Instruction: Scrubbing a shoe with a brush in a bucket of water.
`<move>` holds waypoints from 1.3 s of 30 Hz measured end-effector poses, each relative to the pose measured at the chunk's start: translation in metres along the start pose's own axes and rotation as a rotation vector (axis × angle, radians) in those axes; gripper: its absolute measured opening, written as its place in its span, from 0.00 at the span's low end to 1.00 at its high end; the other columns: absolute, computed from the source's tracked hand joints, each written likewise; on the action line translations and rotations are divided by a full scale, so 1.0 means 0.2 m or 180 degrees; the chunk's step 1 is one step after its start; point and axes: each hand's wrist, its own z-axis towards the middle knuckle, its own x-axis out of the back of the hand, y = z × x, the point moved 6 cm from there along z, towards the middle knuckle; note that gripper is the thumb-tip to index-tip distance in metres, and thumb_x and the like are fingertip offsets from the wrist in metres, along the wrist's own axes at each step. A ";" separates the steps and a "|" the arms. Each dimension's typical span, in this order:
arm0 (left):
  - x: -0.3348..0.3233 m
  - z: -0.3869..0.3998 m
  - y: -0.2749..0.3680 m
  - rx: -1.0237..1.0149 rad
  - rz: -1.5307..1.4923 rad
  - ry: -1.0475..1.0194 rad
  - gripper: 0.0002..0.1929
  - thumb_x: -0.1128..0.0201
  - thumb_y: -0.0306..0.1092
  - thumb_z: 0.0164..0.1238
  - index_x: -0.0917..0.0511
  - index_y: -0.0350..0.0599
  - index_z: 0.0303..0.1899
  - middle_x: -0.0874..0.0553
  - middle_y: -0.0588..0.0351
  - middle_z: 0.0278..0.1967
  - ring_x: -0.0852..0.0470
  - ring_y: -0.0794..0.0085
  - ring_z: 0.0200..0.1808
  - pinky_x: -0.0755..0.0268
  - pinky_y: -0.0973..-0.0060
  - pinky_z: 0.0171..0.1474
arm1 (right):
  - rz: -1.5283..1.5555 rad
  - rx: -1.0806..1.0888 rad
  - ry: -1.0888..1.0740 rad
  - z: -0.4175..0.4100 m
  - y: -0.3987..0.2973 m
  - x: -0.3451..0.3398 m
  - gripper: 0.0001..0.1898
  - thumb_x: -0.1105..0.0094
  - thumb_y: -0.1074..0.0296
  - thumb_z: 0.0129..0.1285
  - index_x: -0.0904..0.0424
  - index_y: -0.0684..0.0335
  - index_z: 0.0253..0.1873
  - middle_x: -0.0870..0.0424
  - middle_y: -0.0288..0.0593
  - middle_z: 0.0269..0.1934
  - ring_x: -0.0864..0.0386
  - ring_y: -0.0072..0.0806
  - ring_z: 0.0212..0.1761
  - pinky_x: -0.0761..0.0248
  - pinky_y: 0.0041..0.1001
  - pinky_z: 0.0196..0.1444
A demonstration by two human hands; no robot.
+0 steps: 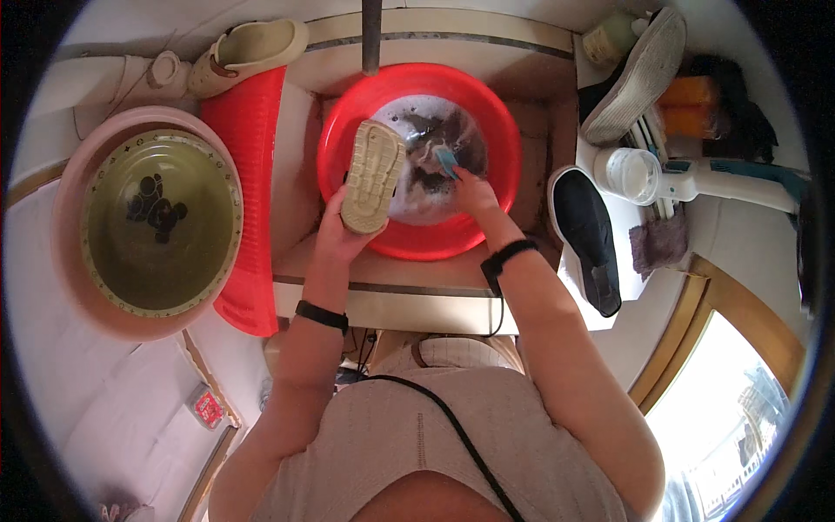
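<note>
My left hand [339,228] grips a cream rubber clog [373,176], its ridged sole turned up towards me, over the left part of a red plastic basin [502,130]. In my right hand [476,192] is a small blue brush [446,162], held at the surface of the soapy water [424,124] inside the basin. Foam floats along the water's rim, and dark water shows through in the middle. The brush's bristles are partly lost in the suds. Brush and clog are apart.
The basin stands in a tiled sink [297,176] beneath a tap pipe [371,39]. Left are a red washboard [244,215], another cream clog [251,52] and nested basins [72,228]. Right lie a dark slip-on shoe [587,235], an upturned shoe [642,78], a clear jar [629,176] and a white-handled tool [737,184].
</note>
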 end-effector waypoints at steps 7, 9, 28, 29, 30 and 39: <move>0.07 0.18 -0.02 -0.0113 0.0077 0.0385 0.21 0.53 0.52 0.65 0.28 0.54 0.54 0.21 0.57 0.50 0.23 0.64 0.50 0.31 0.57 0.50 | 0.0662 0.2371 0.1285 -0.72 -0.48 0.22 0.23 0.57 0.66 0.65 0.40 0.47 0.66 0.22 0.55 0.23 0.21 0.49 0.24 0.26 0.39 0.27; 0.05 0.22 -0.04 -0.0345 -0.0035 0.0433 0.20 0.51 0.51 0.64 0.27 0.54 0.52 0.21 0.59 0.49 0.23 0.64 0.50 0.30 0.57 0.46 | -0.0033 0.1579 0.0578 -0.73 -0.47 0.16 0.23 0.57 0.64 0.66 0.41 0.42 0.66 0.22 0.55 0.22 0.21 0.48 0.24 0.26 0.40 0.27; 0.07 -0.01 0.02 -0.0211 0.0283 0.0134 0.24 0.55 0.56 0.66 0.29 0.54 0.55 0.22 0.56 0.52 0.23 0.65 0.51 0.28 0.57 0.47 | 0.0710 0.1516 0.0851 -0.38 -0.26 0.17 0.24 0.58 0.67 0.63 0.39 0.52 0.65 0.19 0.52 0.37 0.19 0.46 0.32 0.25 0.39 0.29; 0.08 0.01 0.01 -0.0171 0.0242 0.0269 0.25 0.55 0.57 0.66 0.29 0.54 0.56 0.22 0.57 0.52 0.23 0.65 0.51 0.28 0.59 0.47 | 0.0647 0.1733 0.0954 -0.51 -0.31 0.16 0.24 0.57 0.67 0.63 0.40 0.49 0.65 0.20 0.52 0.32 0.19 0.45 0.29 0.26 0.39 0.27; 0.08 0.04 0.00 -0.0119 0.0209 0.0388 0.25 0.56 0.58 0.66 0.30 0.54 0.56 0.23 0.57 0.53 0.23 0.65 0.51 0.28 0.60 0.46 | 0.0580 0.1938 0.1073 -0.62 -0.36 0.15 0.24 0.56 0.66 0.63 0.40 0.46 0.65 0.21 0.52 0.27 0.20 0.45 0.27 0.26 0.39 0.24; 0.01 0.00 -0.09 0.0065 0.0519 0.0455 0.26 0.56 0.60 0.66 0.29 0.55 0.55 0.21 0.57 0.51 0.21 0.64 0.48 0.25 0.59 0.42 | -0.0475 0.0748 0.0181 -0.30 -0.44 0.26 0.24 0.58 0.63 0.65 0.43 0.36 0.66 0.21 0.50 0.46 0.20 0.45 0.43 0.25 0.42 0.41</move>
